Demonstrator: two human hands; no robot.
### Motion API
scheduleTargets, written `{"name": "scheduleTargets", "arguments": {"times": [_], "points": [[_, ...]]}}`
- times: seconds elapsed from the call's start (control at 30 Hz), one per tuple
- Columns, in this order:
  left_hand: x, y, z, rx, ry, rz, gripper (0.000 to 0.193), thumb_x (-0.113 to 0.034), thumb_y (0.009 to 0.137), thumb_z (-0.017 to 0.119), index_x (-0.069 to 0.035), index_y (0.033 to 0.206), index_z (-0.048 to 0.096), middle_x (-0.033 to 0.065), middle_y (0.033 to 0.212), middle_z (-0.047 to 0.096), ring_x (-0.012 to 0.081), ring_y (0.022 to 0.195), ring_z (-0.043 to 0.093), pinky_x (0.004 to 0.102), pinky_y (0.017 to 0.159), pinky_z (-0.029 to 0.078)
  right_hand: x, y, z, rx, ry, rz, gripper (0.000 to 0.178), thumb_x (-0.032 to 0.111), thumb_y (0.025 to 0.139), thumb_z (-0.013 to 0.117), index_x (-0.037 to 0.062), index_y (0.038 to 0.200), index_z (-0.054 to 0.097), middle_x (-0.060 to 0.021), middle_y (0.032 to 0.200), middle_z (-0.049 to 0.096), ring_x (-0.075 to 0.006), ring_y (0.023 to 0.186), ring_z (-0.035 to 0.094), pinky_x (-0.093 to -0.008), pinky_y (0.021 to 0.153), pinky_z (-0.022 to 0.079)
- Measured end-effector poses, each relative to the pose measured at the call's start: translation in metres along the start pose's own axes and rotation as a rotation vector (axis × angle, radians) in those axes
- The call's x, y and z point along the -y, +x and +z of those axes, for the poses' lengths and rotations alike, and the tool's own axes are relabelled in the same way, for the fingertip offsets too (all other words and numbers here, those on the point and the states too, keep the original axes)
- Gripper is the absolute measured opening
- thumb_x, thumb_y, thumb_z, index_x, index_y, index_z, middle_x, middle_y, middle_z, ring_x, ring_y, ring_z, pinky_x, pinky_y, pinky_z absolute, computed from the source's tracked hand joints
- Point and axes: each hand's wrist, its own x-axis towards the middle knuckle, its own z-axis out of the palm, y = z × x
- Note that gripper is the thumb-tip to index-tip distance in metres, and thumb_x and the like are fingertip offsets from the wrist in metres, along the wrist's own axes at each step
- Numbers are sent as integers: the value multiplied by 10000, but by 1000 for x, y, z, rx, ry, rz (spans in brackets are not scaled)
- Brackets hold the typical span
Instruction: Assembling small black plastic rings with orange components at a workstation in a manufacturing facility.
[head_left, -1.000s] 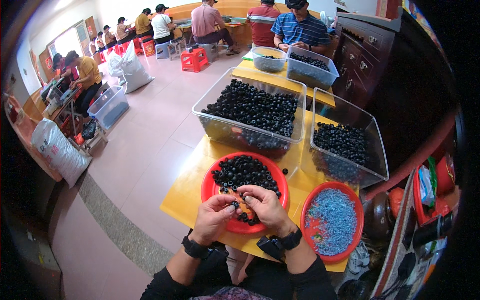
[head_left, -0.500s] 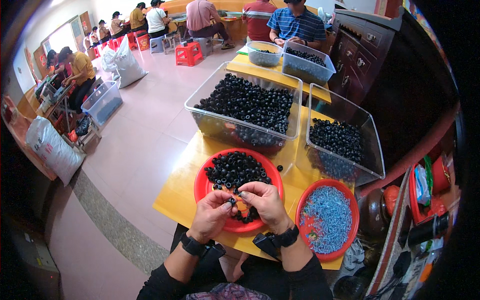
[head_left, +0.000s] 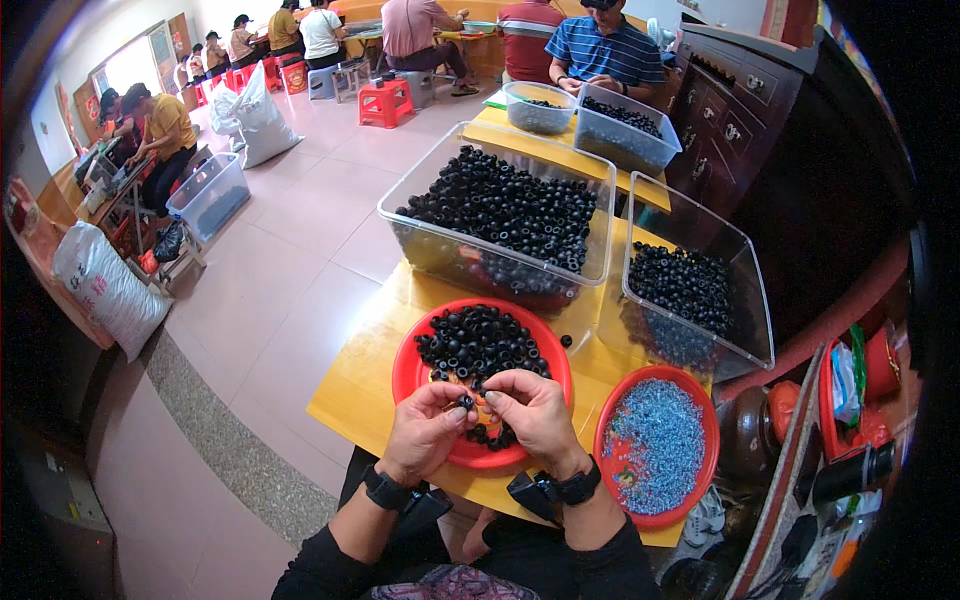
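Over the red plate (head_left: 403, 372), both my hands work close together. My left hand (head_left: 422, 432) pinches a small black ring-shaped piece (head_left: 466, 402) between thumb and forefinger. Just beside it, my right hand (head_left: 545, 412) has its thumb and forefinger pressed together; what they hold, if anything, is too small to make out. Black round pieces with holes (head_left: 478, 335) are heaped at the plate's far side, and a few more lie below my fingers. To the right, a second red plate (head_left: 713, 440) carries many tiny pale-blue bits (head_left: 655, 440).
A large clear bin (head_left: 400, 235) and a smaller clear bin (head_left: 765, 310) of black pieces stand beyond the plates on the yellow table (head_left: 350, 395). One loose piece (head_left: 566, 341) lies beside my plate. A co-worker (head_left: 605, 50) sits at the far end behind two tubs.
The whole view has shifted slightly. My hands keep nearly the same pinched pose over the plate, with the black ring still in my left fingers.
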Motion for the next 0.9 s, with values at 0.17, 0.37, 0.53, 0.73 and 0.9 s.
{"name": "scheduleTargets", "arguments": {"times": [0.17,0.37,0.53,0.73,0.9], "points": [[1,0,-1,-6,43,3,233,41,830,570,-13,1055,545,86,973,600,155,850,613,262,777,504,5,-3,-1,-26,-88,-22,88,22,828,590,-2,910,610,-2,804,610,-43,717,551,-195,615,465],[6,0,-1,-17,122,31,243,34,829,577,-3,1067,548,87,959,611,142,821,617,253,756,510,7,-6,-2,0,-274,-66,75,8,818,601,0,893,597,8,802,588,-41,707,540,-188,616,455],[6,-1,0,-29,128,56,245,27,830,579,7,1072,548,93,960,615,138,814,617,251,752,511,13,-6,2,-50,-343,-62,80,48,786,599,-9,841,607,-79,707,621,-89,657,572,-254,581,474],[8,-1,5,-45,182,67,245,32,827,582,14,1069,548,87,949,619,136,819,614,251,755,511,22,-8,3,-19,-379,-36,67,41,778,579,-14,809,603,-103,685,617,-99,651,578,-267,580,474],[9,-3,7,-52,296,88,249,54,821,571,17,1067,553,69,970,593,124,847,600,246,764,507,21,-7,2,-8,-461,-80,68,30,764,567,-17,803,597,-140,717,616,-173,661,614,-296,602,481]]}}
